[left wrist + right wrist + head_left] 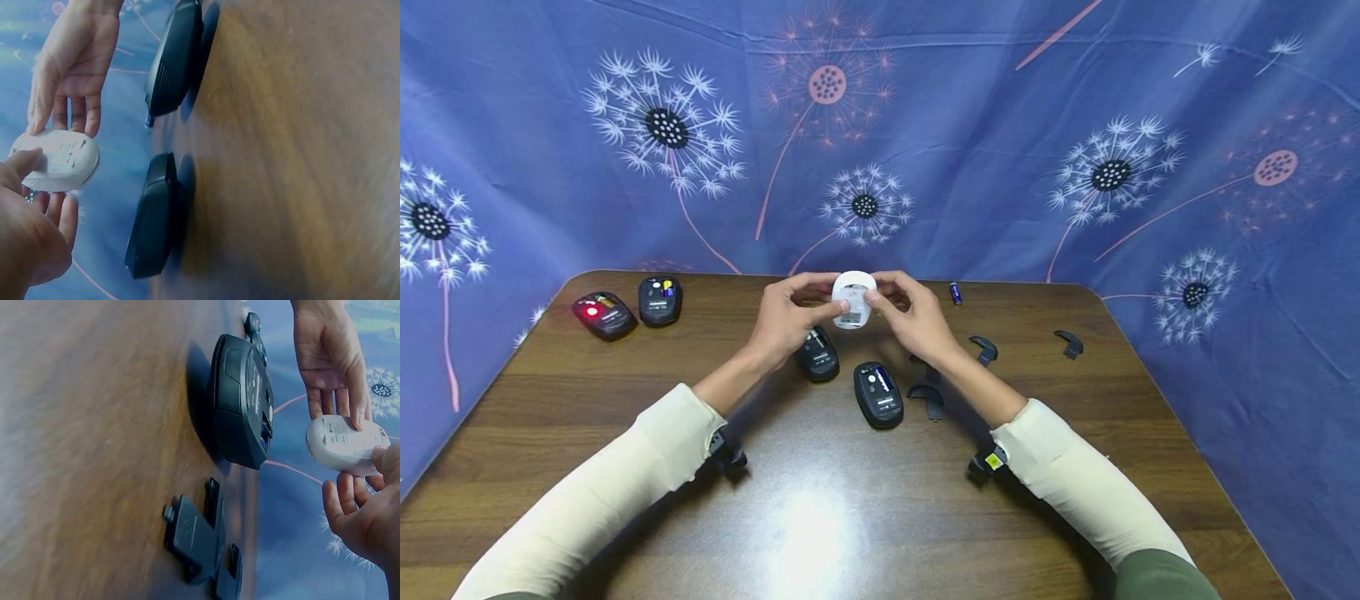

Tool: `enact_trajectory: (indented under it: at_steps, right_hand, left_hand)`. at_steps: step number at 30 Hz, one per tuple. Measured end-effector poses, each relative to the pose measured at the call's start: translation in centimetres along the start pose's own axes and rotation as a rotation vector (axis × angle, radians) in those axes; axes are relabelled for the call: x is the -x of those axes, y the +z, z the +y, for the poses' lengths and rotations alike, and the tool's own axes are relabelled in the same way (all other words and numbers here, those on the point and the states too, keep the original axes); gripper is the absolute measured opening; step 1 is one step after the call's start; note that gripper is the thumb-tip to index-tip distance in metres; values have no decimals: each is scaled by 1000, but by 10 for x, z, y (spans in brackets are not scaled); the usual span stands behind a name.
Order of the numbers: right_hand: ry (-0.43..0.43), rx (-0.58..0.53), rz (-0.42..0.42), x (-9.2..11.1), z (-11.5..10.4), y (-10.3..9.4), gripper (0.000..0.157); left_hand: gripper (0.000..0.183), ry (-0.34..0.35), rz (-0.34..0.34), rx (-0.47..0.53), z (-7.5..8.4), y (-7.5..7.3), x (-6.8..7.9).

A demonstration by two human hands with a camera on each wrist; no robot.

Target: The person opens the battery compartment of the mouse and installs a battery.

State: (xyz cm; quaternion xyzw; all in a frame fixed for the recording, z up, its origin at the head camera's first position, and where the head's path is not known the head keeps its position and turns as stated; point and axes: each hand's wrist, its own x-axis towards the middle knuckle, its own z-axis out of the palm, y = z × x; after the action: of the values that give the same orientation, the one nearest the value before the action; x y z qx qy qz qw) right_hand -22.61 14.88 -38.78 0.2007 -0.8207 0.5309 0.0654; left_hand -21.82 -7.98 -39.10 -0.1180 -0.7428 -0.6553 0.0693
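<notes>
A white computer mouse (853, 297) is held above the far part of the table, its labelled underside turned up toward me. My left hand (781, 323) grips one side of it, thumb on the underside and fingers beneath. On the opposite side my right hand (919, 318) pinches it the same way. In the left wrist view the white mouse (65, 159) looks clear of the tabletop. Below the hands, two black mice lie underside up: one (818, 357) near the left hand, the other (878, 395) closer to me with a battery showing in its open compartment.
Black battery covers (930, 398) lie under and beyond the right forearm, another cover (1070, 343) farther right. A blue battery (955, 293) lies near the back edge. At the far left are an overturned mouse glowing red (604, 315) and another black mouse (660, 301).
</notes>
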Motion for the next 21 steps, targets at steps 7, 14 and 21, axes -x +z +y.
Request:
enact_trajectory:
  at_steps: [7, 14, 21]
  right_hand:
    - [39, -7, -42, 14, -2, -10, 35]
    - [87, -32, -105, 28, -6, -25, 36]
    - [36, -116, -186, 38, -5, -39, 51]
  left_hand:
    - [48, -101, -68, 120, 2, 9, 8]
    - [53, -187, -135, 208, 12, 18, 20]
    - [53, -189, -181, 234, 15, 29, 27]
